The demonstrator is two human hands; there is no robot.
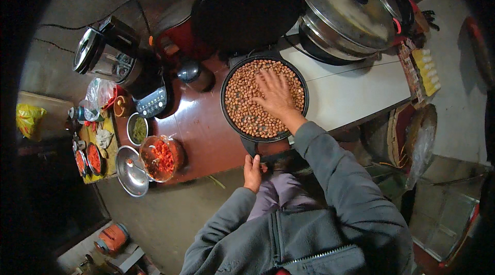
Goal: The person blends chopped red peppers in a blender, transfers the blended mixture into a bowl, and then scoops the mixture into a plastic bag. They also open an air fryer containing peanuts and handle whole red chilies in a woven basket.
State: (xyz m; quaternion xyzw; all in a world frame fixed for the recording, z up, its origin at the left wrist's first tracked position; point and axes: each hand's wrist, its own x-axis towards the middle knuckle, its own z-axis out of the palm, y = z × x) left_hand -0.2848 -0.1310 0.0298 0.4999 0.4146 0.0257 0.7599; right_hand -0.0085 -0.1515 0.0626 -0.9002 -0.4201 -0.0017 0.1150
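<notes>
Shelled peanuts with brown skins (247, 93) cover the bottom of a round black electric griddle pan (223, 110) before me. My right hand (274, 95) lies palm down over them with its fingers spread, slightly blurred, and grips nothing that I can see. Below the pan, my left hand (253, 172) is at the near edge, its thumb and fingers around the end of a dark handle (250, 146). Behind the pan stands its large dark round lid (247, 12), raised.
On the left of the red-brown table (205, 136) are a glass bowl of chopped red peppers (160, 159), a steel bowl (132, 170), a small bowl of green bits (138, 129) and a blender (112, 58). A lidded steel pot (344, 16) stands at the back right.
</notes>
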